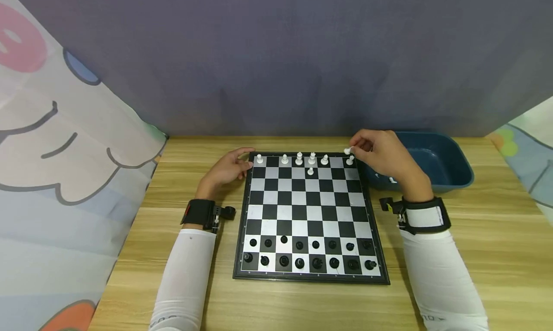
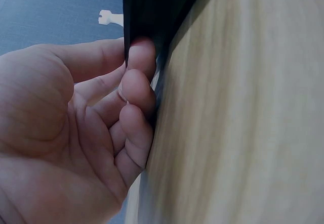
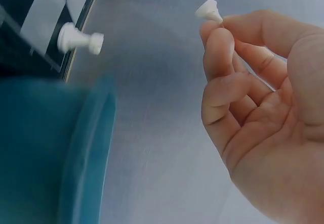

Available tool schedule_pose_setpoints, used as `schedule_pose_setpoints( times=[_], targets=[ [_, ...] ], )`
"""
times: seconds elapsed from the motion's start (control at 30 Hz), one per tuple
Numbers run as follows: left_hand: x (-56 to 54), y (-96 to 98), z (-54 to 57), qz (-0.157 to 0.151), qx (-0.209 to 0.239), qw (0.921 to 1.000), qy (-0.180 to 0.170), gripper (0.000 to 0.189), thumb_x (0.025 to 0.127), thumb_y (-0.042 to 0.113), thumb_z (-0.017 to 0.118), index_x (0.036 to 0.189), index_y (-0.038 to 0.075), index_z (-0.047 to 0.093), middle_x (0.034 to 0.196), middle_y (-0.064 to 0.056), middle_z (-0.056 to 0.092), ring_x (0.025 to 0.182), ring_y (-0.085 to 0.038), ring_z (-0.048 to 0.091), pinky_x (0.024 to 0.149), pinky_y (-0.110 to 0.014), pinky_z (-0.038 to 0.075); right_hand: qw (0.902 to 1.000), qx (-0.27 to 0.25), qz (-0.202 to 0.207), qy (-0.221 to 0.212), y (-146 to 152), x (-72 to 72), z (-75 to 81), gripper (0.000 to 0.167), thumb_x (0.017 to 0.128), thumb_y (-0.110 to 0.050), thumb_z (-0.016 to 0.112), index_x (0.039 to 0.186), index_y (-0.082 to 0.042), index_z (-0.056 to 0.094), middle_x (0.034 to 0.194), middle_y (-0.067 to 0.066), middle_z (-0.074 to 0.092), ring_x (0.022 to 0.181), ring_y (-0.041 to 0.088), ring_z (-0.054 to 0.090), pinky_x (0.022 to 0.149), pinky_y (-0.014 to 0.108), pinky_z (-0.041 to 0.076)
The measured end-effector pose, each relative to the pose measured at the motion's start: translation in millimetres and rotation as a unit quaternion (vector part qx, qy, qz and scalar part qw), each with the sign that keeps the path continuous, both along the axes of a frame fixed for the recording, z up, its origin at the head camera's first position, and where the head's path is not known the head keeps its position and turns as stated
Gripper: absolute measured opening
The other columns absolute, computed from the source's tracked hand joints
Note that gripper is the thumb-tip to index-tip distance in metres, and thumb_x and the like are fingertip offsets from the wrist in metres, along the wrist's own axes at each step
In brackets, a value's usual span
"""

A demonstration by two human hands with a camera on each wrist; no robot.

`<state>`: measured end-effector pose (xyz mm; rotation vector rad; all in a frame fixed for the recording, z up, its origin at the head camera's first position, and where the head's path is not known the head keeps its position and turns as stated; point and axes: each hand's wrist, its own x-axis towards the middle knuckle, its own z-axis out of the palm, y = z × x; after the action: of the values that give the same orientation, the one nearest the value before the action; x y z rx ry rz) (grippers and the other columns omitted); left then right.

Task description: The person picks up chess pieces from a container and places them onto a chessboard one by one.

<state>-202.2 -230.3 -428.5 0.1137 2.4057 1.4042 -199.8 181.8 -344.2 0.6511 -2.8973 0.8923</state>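
Unreadably small — edge marks (image 1: 301,274) on chessboard (image 1: 306,198).

In my head view, the chessboard (image 1: 299,199) at centre is checked black and white, white pieces (image 1: 299,158) across its top, black pieces (image 1: 283,261) across its bottom. I see a dark blue bin (image 1: 464,172) at right, a streaked yellow-brown table (image 1: 302,307) below, purplish-grey wall (image 1: 276,57) above, pink-and-blue cartoon cloth (image 1: 65,225) at left.

I see a white left sleeve (image 1: 186,278) and matching right sleeve (image 1: 439,275), dark lettering (image 1: 166,319) at their near ends; a black left strap (image 1: 198,212), a black right strap (image 1: 443,214) with white panel (image 1: 425,217), each carrying a small black camera (image 1: 227,213)
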Motion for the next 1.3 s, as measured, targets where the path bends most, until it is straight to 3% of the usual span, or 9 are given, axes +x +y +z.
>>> schedule_pose_setpoints(
  times=[0.33, 0.67, 0.97, 1.3],
  targets=[
    [1.7, -2.9, -0.9, 0.005, -0.003, 1.0, -0.005, 0.054, 0.104, 0.02, 0.061, 0.154, 0.027, 0.045, 0.077, -0.004, 0.06, 0.069, -0.019, 0.056, 0.063, -0.026, 0.047, 0.9954, 0.051, 0.081, 0.003, -46.7, 2.0, 4.6, 0.011, 0.097, -0.009, 0.064, 0.103, -0.008, 0.073, 0.087, 0.006, 0.073, 0.076, 0.019, 0.066, 0.069, 0.038, 0.051],
    [-0.7, 0.0, -2.1, 0.005, 0.006, 1.0, -0.004, 0.053, 0.104, 0.019, 0.061, 0.154, 0.028, 0.046, 0.079, -0.005, 0.061, 0.07, -0.019, 0.056, 0.064, -0.027, 0.048, 0.9834, 0.079, 0.163, 0.009, -93.4, -1.7, 5.2, 0.007, 0.095, -0.009, 0.065, 0.095, -0.01, 0.072, 0.085, 0.002, 0.072, 0.07, 0.015, 0.062, 0.068, 0.035, 0.051],
    [1.8, -0.3, -1.2, 0.01, -0.002, 0.9999, -0.001, 0.054, 0.104, 0.018, 0.061, 0.154, 0.026, 0.045, 0.078, -0.005, 0.062, 0.069, -0.019, 0.056, 0.063, -0.026, 0.047, 0.9733, 0.088, 0.212, 0.008, -130.5, -6.9, -10.2, 0.01, 0.095, -0.005, 0.065, 0.092, -0.009, 0.073, 0.083, -0.001, 0.069, 0.069, 0.013, 0.058, 0.064, 0.029, 0.048],
    [2.8, -0.3, -1.8, 0.016, 0.004, 0.9998, 0.007, 0.052, 0.104, 0.018, 0.061, 0.154, 0.024, 0.047, 0.075, -0.004, 0.061, 0.068, -0.019, 0.055, 0.064, -0.028, 0.047, 0.9662, 0.109, 0.233, 0.012, -159.9, -15.8, -27.0, 0.009, 0.097, -0.009, 0.068, 0.092, -0.009, 0.075, 0.089, 0.0, 0.074, 0.076, 0.014, 0.065, 0.072, 0.031, 0.055]
  ],
)
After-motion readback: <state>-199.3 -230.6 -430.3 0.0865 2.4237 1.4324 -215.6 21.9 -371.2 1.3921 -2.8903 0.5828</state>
